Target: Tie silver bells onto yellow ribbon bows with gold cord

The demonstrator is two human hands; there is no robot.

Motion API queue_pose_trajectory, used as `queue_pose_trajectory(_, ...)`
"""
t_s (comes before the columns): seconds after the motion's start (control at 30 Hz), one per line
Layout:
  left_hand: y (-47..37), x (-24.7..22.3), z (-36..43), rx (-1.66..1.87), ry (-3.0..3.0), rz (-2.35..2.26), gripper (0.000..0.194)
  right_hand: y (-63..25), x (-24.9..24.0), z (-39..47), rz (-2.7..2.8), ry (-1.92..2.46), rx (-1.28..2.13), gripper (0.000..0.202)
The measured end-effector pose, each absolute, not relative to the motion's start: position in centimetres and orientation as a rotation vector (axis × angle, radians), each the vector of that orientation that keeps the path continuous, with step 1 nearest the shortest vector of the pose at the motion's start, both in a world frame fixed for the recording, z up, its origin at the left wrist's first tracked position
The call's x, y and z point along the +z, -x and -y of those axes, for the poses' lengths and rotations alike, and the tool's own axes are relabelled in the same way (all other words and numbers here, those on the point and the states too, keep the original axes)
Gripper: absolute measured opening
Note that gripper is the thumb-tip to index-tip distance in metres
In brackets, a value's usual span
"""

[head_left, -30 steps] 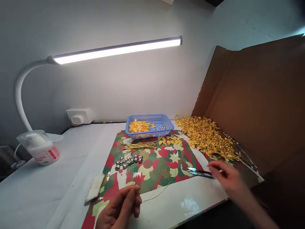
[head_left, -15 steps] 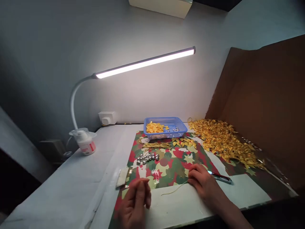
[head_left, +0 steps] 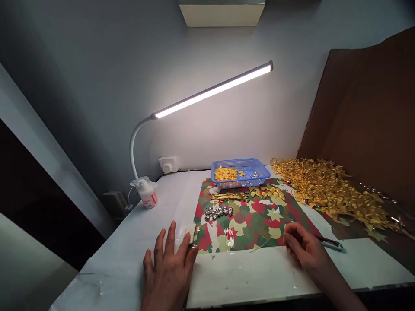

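My left hand (head_left: 168,263) is open, its fingers spread at the left edge of the patterned mat. Its index finger reaches a small whitish pad (head_left: 190,232), partly hidden by that finger; I cannot tell if it presses on it. My right hand (head_left: 301,246) is closed in a pinch on a thin gold cord (head_left: 261,245), whose free end points left over the mat. Just behind this hand a slim pen-like tool (head_left: 332,245) lies on the table, its front end hidden. Silver bells (head_left: 218,212) sit in a cluster beyond my left hand.
Gold cords (head_left: 230,197) lie in a bundle beside several yellow bows (head_left: 267,191). Behind them stands a blue basket (head_left: 241,183) with bows and silver pieces. A heap of gold bows (head_left: 337,185) fills the right, by a cardboard wall (head_left: 366,108). A lamp (head_left: 214,90) hangs above.
My left hand has opened from a closed pose and moved to the whitish pad. My right hand keeps its pinch on the gold cord. The whole view has turned slightly left.
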State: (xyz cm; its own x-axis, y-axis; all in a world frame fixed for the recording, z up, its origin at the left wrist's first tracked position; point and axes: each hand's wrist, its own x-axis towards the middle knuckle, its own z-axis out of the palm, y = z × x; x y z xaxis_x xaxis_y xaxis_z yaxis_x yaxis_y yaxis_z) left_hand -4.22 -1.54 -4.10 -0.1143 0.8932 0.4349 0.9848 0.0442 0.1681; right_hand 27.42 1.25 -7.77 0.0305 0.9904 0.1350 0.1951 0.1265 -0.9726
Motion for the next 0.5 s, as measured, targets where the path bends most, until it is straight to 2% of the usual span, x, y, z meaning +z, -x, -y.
queue_pose_trajectory(0.23, 4.1, -3.9, 1.6, -0.561, 1.952, 2.100, 0.042, -27.2, -7.5, -1.4, 1.350, 1.228, 0.965, 0.031)
queue_pose_trajectory(0.43, 3.7, -3.0, 1.4, -0.884, 1.987, 2.116, 0.052, -25.4, -5.4, 0.6, 1.572, 1.166, 0.844, 0.017)
queue_pose_trajectory(0.5, 2.7, -2.3, 1.9, -1.031, 2.042, 2.121, 0.056, -24.3, -4.3, 1.6, 1.697, 1.071, 0.776, 0.018)
